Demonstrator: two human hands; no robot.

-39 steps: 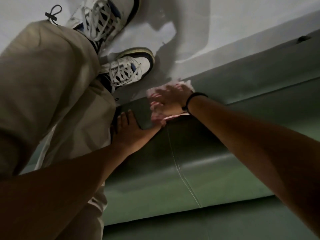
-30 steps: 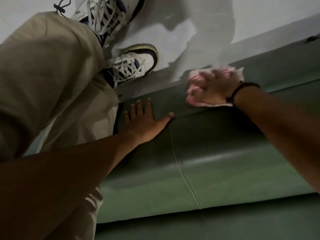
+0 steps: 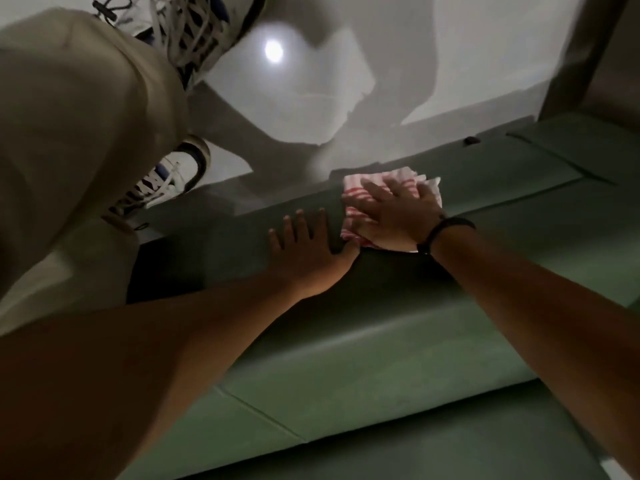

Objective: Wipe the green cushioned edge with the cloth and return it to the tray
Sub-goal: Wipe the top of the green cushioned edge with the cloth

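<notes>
The green cushioned edge (image 3: pixel 363 358) runs from lower left to upper right, seen from above. A red-and-white striped cloth (image 3: pixel 356 194) lies on its far side, near the floor. My right hand (image 3: pixel 394 216), with a dark band on the wrist, presses flat on the cloth with fingers spread. My left hand (image 3: pixel 308 251) rests flat on the cushion just left of the cloth, fingers straight, its thumb close to the cloth. No tray is in view.
A pale glossy floor (image 3: pixel 467 64) lies beyond the cushion and shows a light reflection. My beige trouser leg (image 3: pixel 69 140) and white laced shoes (image 3: pixel 162 183) stand at the upper left. A dark upright post (image 3: pixel 588 53) rises at the upper right.
My right hand now lies flat with spread fingers on the cloth, and more of the cloth shows. Hand and cloth sit closer to my left hand, which stays flat on the cushion.
</notes>
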